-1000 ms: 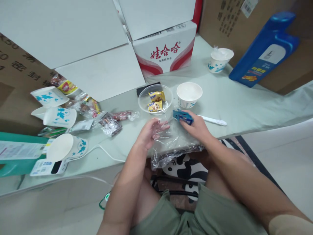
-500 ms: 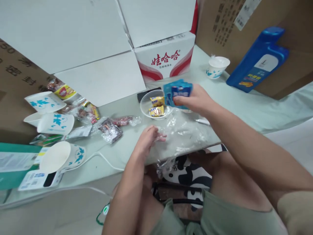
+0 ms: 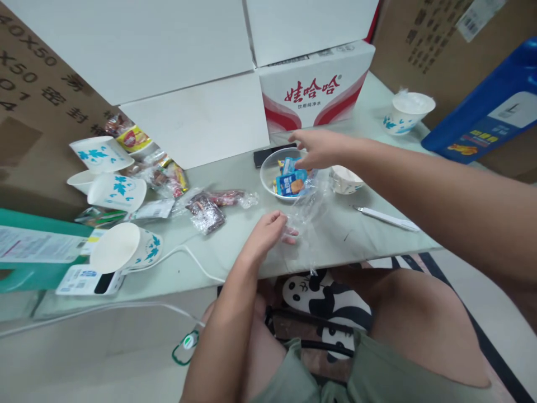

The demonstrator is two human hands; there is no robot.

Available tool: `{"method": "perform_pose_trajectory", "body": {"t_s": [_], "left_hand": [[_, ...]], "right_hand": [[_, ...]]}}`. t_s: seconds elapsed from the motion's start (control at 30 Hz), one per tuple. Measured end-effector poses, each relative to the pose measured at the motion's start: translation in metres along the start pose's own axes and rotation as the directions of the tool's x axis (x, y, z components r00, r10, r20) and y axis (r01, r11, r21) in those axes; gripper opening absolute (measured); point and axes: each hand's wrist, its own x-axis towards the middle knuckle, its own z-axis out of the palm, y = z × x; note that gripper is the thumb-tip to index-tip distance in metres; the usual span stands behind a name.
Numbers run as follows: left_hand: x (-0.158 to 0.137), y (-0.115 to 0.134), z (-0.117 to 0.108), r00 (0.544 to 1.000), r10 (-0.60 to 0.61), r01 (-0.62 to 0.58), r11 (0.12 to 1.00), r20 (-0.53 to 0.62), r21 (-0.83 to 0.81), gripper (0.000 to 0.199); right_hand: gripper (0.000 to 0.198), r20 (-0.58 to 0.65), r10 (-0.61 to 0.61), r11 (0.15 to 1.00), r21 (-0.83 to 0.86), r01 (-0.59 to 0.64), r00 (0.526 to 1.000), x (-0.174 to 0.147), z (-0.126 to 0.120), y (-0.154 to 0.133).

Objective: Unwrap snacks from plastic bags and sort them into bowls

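Over the back right of a clear plastic bowl (image 3: 264,182), my right hand (image 3: 321,150) is open, fingers apart and nothing in it. Blue snack packets (image 3: 289,183) lie in the bowl, with bits of yellow packets showing beneath them. My left hand (image 3: 272,228) is closed in front of the bowl, pinching a crumpled clear plastic bag (image 3: 311,210). The bag spreads to the right, against the bowl's side, and down to the table edge.
Right of the bowl are a small paper bowl (image 3: 346,180) and a white utility knife (image 3: 388,218). Wrapped snacks (image 3: 207,212), paper bowls (image 3: 115,249) and a white cable (image 3: 195,262) occupy the left. A white carton (image 3: 316,95) and a blue bottle (image 3: 482,117) stand behind.
My right hand has let go of the blue packets, which now lie in the bowl on the yellow ones. My left hand keeps its hold on the bag. The view has shifted left.
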Motion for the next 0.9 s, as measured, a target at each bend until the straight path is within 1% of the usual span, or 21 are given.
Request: {"method": "perform_pose_trajectory", "body": {"t_s": [0.07, 0.17, 0.23, 0.27, 0.33, 0.4, 0.43, 0.5, 0.53, 0.57, 0.6, 0.67, 0.73, 0.83, 0.87, 0.9], "left_hand": [[0.000, -0.001, -0.003, 1.000, -0.002, 0.002, 1.000, 0.008, 0.009, 0.019], [0.000, -0.004, -0.007, 1.000, -0.018, 0.016, 0.998, 0.020, 0.056, 0.020], [0.001, -0.006, -0.009, 0.999, -0.028, 0.025, 0.995, 0.026, 0.091, 0.021], [0.001, -0.007, -0.010, 0.999, -0.036, 0.032, 0.994, 0.030, 0.100, 0.021], [0.002, -0.008, -0.011, 0.998, -0.055, 0.051, 0.994, 0.030, 0.098, 0.020], [0.002, -0.006, -0.011, 0.998, -0.063, 0.061, 0.995, 0.016, 0.076, 0.017], [0.002, -0.005, -0.010, 0.998, -0.060, 0.060, 0.996, 0.004, 0.062, 0.016], [0.001, -0.002, -0.008, 0.998, -0.061, 0.062, 0.997, -0.016, 0.040, 0.015], [0.000, -0.001, -0.006, 0.998, -0.066, 0.067, 0.997, -0.021, 0.034, 0.016], [0.000, 0.000, -0.005, 0.997, -0.073, 0.074, 0.997, -0.022, 0.034, 0.017], [0.000, 0.001, -0.004, 0.997, -0.078, 0.079, 0.996, -0.026, 0.038, 0.018], [0.003, 0.000, -0.003, 0.996, -0.075, 0.077, 0.995, -0.039, 0.056, 0.021], [0.007, -0.001, -0.006, 0.997, -0.037, 0.043, 0.995, -0.068, 0.086, 0.024], [0.015, -0.003, -0.019, 0.985, 0.076, -0.057, 0.991, -0.157, 0.124, 0.028], [0.016, -0.003, -0.024, 0.969, 0.132, -0.103, 0.984, -0.210, 0.142, 0.028], [0.014, -0.003, -0.028, 0.939, 0.202, -0.155, 0.971, -0.278, 0.180, 0.028]], "right_hand": [[0.048, -0.020, -0.092, 0.996, 0.011, 0.092, 0.996, -0.043, -0.015, -0.011], [0.054, 0.020, -0.207, 0.978, 0.035, 0.206, 0.978, -0.119, -0.029, -0.014], [0.060, 0.002, -0.279, 0.959, 0.044, 0.278, 0.960, -0.162, -0.024, -0.004], [0.064, -0.010, -0.288, 0.957, 0.034, 0.289, 0.957, -0.179, -0.018, 0.003], [0.069, -0.052, -0.250, 0.968, -0.033, 0.248, 0.967, -0.203, 0.002, 0.018], [0.067, -0.118, -0.155, 0.980, -0.145, 0.137, 0.981, -0.216, 0.027, 0.029], [0.062, -0.158, -0.110, 0.978, -0.196, 0.078, 0.981, -0.220, 0.038, 0.032], [0.043, -0.228, -0.062, 0.968, -0.252, 0.002, 0.972, -0.225, 0.055, 0.035], [0.032, -0.243, -0.063, 0.967, -0.255, -0.001, 0.968, -0.227, 0.060, 0.036], [0.024, -0.245, -0.073, 0.970, -0.244, 0.011, 0.967, -0.230, 0.063, 0.036], [0.020, -0.239, -0.084, 0.974, -0.224, 0.030, 0.967, -0.232, 0.064, 0.036], [0.021, -0.219, -0.097, 0.984, -0.166, 0.061, 0.971, -0.239, 0.061, 0.039], [0.019, -0.188, -0.083, 0.992, -0.107, 0.064, 0.979, -0.246, 0.057, 0.043], [0.014, -0.128, -0.049, 0.998, -0.054, 0.042, 0.991, -0.254, 0.052, 0.051], [0.014, -0.116, -0.038, 0.998, -0.045, 0.033, 0.993, -0.256, 0.052, 0.053], [0.014, -0.113, -0.025, 0.999, -0.038, 0.021, 0.993, -0.257, 0.052, 0.055]]}}
